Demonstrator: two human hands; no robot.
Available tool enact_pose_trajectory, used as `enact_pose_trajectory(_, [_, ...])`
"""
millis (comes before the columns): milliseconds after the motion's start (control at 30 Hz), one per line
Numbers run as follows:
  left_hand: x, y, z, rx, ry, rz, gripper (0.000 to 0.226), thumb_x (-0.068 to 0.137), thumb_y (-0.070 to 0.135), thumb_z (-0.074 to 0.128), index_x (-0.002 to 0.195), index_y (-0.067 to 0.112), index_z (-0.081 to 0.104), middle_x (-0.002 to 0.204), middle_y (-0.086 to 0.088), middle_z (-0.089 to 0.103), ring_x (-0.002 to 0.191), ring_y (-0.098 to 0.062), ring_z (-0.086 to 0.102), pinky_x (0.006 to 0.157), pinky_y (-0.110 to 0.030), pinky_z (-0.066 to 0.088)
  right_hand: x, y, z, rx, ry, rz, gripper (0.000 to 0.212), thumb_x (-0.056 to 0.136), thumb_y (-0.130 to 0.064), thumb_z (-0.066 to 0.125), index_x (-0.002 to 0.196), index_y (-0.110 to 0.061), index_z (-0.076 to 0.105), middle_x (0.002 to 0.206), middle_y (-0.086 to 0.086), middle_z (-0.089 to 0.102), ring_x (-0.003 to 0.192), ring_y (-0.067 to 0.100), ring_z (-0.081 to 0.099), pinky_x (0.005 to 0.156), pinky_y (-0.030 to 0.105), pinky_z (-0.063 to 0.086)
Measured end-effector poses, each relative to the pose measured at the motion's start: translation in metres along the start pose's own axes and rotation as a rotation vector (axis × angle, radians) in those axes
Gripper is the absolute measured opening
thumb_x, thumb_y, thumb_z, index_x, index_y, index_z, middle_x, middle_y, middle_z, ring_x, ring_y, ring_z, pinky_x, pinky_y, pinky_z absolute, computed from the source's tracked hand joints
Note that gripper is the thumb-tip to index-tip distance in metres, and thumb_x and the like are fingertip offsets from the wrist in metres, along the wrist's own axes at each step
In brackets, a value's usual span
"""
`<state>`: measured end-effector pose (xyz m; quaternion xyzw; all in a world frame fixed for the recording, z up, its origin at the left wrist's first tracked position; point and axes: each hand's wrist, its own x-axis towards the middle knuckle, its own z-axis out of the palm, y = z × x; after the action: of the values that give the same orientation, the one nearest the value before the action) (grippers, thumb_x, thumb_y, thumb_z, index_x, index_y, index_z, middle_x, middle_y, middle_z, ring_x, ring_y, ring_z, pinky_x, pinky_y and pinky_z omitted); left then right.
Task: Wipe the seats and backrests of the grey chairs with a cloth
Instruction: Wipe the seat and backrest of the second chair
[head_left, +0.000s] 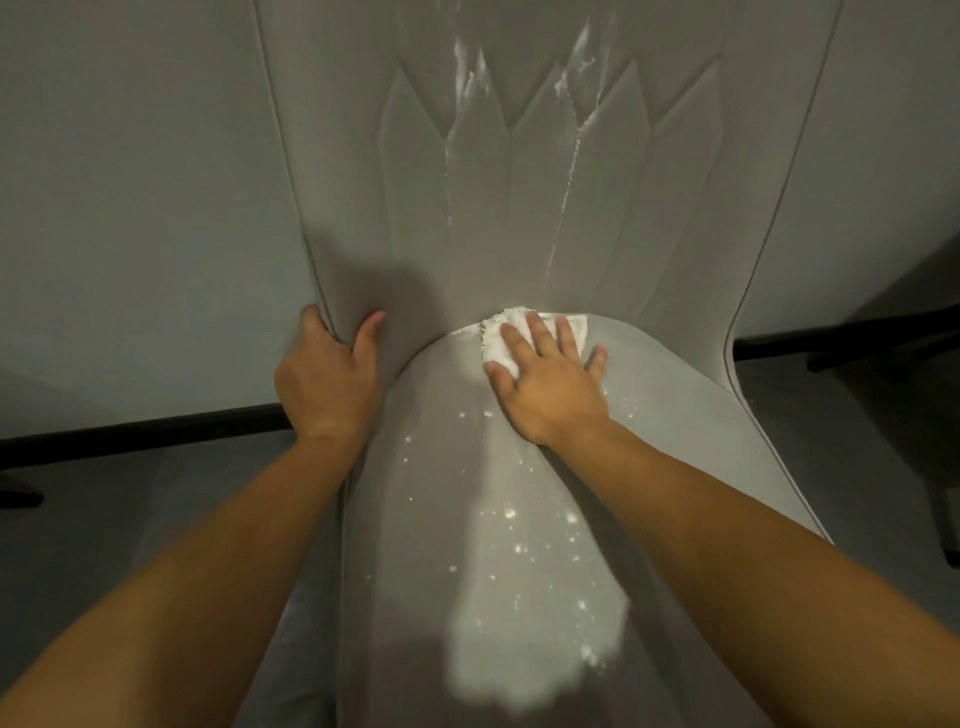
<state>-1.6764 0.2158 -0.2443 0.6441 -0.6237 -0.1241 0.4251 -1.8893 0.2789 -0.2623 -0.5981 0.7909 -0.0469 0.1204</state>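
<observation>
My right hand (548, 384) presses a white fluffy cloth (511, 332) flat where the grey padded chair seat (415, 519) meets its quilted backrest (519, 182); my left hand (327, 374) grips the backrest's edge

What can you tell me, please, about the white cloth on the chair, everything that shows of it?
The white cloth is small, bunched and nubby, like terry or microfibre, with white powder clinging to its edge. It lies at the back of the grey seat, in the crease below the backrest. The right hand presses it flat with spread, straight fingers and covers much of it. The left hand does not touch it.
</observation>
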Motion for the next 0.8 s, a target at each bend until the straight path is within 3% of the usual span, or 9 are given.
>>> enact_pose_trajectory(100, [0.0, 0.001, 0.001, 0.018, 0.014, -0.003, 0.047, 0.087, 0.061, 0.054, 0.087, 0.015, 0.043, 0.066, -0.001, 0.052, 0.059, -0.025, 0.047, 0.057, -0.033, 0.031, 0.017, -0.026, -0.002, 0.093, 0.008, 0.074, 0.069, 0.099, -0.064, 0.019, 0.157, -0.026, 0.024, 0.167, 0.006, 0.01, 0.153, 0.031, -0.002, 0.119, 0.057, -0.002])
enact_pose_trajectory(233, [0.003, 0.001, 0.002, 0.045, 0.0, -0.01, 0.051, 0.087, 0.061, 0.054, 0.091, 0.011, 0.046, 0.075, -0.016, 0.063, 0.07, -0.039, 0.058, 0.059, -0.036, 0.035, 0.007, -0.083, 0.015, 0.043, 0.125, -0.16, 0.057, 0.097, -0.058, 0.037, 0.131, -0.017, 0.057, 0.14, 0.011, 0.05, 0.137, 0.032, 0.035, 0.118, 0.053, 0.018])
enact_pose_trajectory(300, [0.003, 0.002, 0.001, 0.045, 0.001, -0.007, 0.05, 0.088, 0.062, 0.052, 0.09, 0.012, 0.045, 0.074, -0.016, 0.062, 0.069, -0.039, 0.058, 0.059, -0.036, 0.036, -0.006, -0.088, 0.022, 0.054, 0.19, -0.291, 0.055, 0.095, -0.055, 0.046, 0.13, -0.014, 0.058, 0.136, 0.008, 0.053, 0.131, 0.03, 0.04, 0.113, 0.048, 0.027])
enact_pose_trajectory(400, [0.003, 0.001, 0.001, 0.061, -0.002, 0.0, 0.052, 0.088, 0.06, 0.052, 0.095, 0.009, 0.049, 0.078, -0.018, 0.064, 0.071, -0.04, 0.059, 0.06, -0.036, 0.035, 0.006, -0.052, 0.007, -0.023, 0.1, -0.409, 0.059, 0.095, -0.063, 0.04, 0.144, -0.03, 0.045, 0.15, -0.001, 0.043, 0.141, 0.023, 0.033, 0.119, 0.046, 0.017])
enact_pose_trajectory(533, [0.002, 0.001, 0.0, 0.047, 0.001, 0.017, 0.048, 0.089, 0.061, 0.051, 0.089, 0.014, 0.043, 0.073, -0.015, 0.061, 0.065, -0.036, 0.057, 0.057, -0.035, 0.033, 0.03, 0.001, -0.014, -0.229, 0.052, -0.278, 0.062, 0.096, -0.065, 0.017, 0.152, -0.04, 0.028, 0.159, -0.006, 0.03, 0.148, 0.022, 0.02, 0.122, 0.053, 0.003])
enact_pose_trajectory(600, [0.003, 0.001, 0.0, 0.046, 0.005, 0.015, 0.047, 0.089, 0.061, 0.052, 0.089, 0.014, 0.042, 0.072, -0.013, 0.06, 0.064, -0.035, 0.055, 0.057, -0.034, 0.032, 0.029, 0.003, -0.011, -0.233, 0.075, -0.21, 0.064, 0.095, -0.065, 0.016, 0.15, -0.036, 0.031, 0.157, -0.003, 0.033, 0.147, 0.025, 0.022, 0.121, 0.054, 0.006])
enact_pose_trajectory(700, [0.002, 0.001, 0.0, 0.044, 0.02, 0.016, 0.047, 0.089, 0.06, 0.052, 0.088, 0.014, 0.042, 0.065, -0.002, 0.05, 0.058, -0.026, 0.044, 0.056, -0.033, 0.028, 0.025, 0.009, -0.01, -0.167, 0.175, 0.07, 0.068, 0.092, -0.066, 0.022, 0.146, -0.027, 0.038, 0.146, 0.008, 0.043, 0.138, 0.033, 0.033, 0.116, 0.056, 0.018])
enact_pose_trajectory(800, [0.003, 0.0, 0.0, 0.051, 0.018, 0.021, 0.045, 0.089, 0.06, 0.053, 0.086, 0.017, 0.039, 0.063, 0.005, 0.039, 0.057, -0.022, 0.036, 0.056, -0.032, 0.026, 0.02, 0.026, -0.015, -0.158, 0.199, 0.275, 0.073, 0.09, -0.07, 0.021, 0.146, -0.026, 0.038, 0.143, 0.011, 0.04, 0.137, 0.035, 0.031, 0.115, 0.056, 0.018])
